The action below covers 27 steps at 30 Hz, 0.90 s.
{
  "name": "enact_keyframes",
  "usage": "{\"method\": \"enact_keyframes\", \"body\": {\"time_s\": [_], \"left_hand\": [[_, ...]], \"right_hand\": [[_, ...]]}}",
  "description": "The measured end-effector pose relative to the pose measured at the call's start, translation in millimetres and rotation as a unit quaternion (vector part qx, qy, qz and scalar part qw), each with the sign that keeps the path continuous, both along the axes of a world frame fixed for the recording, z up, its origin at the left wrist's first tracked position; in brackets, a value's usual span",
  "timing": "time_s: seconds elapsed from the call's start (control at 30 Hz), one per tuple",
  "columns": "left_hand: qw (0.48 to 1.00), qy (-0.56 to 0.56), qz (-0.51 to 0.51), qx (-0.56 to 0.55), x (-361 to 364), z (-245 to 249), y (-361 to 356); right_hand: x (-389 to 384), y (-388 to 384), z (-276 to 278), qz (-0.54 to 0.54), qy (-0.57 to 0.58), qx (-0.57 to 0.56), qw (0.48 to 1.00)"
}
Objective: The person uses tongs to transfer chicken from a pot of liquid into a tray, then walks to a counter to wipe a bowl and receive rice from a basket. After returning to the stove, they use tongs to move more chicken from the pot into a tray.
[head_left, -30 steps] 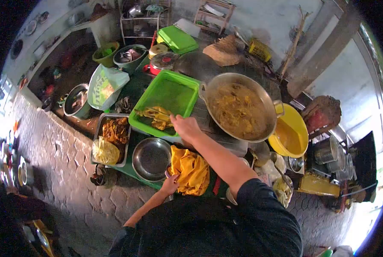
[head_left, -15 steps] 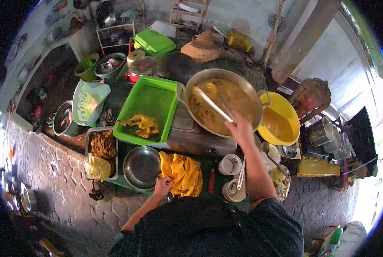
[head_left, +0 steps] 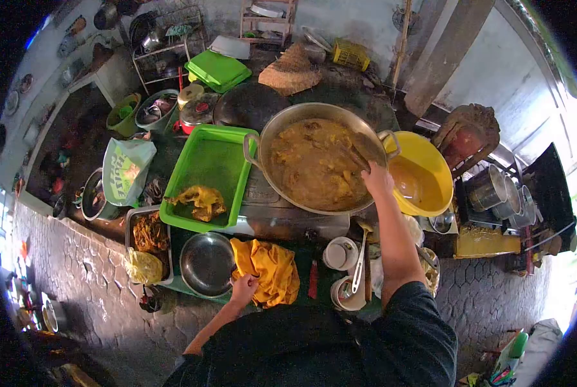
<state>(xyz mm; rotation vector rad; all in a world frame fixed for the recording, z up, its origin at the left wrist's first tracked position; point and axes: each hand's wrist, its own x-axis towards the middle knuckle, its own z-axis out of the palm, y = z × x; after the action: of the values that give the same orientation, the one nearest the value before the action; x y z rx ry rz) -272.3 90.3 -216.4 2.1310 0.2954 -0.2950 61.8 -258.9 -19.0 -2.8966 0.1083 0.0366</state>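
Observation:
My right hand (head_left: 377, 178) is closed at the right side of a large metal pan (head_left: 282, 188) full of brown-yellow stew (head_left: 311, 161). It grips a dark wooden utensil (head_left: 356, 157) that reaches into the stew. My left hand (head_left: 244, 289) is closed, with its fingers at the lower left edge of an orange cloth (head_left: 269, 269), beside an empty dark frying pan (head_left: 207, 263). A green tray (head_left: 214, 158) left of the big pan holds a yellow piece of meat (head_left: 201, 202) at its lower end.
A yellow basin (head_left: 424, 171) touches the pan's right side. White cups (head_left: 341, 253), a slotted ladle (head_left: 359, 258) and a red-handled knife (head_left: 313, 279) lie near my body. At the left are a metal tray of food (head_left: 150, 232) and a plastic bag (head_left: 127, 169).
The light-coloured utensil over the pan is gone from there, and my right hand now holds a dark one lower at the pan's right side. The whole view has shifted slightly.

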Motion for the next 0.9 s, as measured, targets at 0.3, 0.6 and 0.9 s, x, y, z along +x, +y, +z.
{"method": "enact_keyframes", "body": {"time_s": [0.3,0.6,0.9], "left_hand": [[0.999,0.018,0.026,-0.012,-4,-8,-3],[0.999,0.037,0.014,0.025,4,-16,-10],[0.996,0.090,0.022,-0.007,13,-1,-16]], "right_hand": [[-4,-28,6,-0.070,-0.039,-0.058,0.995],[-31,-15,27,0.116,-0.080,-0.004,0.990],[9,30,18,0.168,-0.037,-0.131,0.976]]}}
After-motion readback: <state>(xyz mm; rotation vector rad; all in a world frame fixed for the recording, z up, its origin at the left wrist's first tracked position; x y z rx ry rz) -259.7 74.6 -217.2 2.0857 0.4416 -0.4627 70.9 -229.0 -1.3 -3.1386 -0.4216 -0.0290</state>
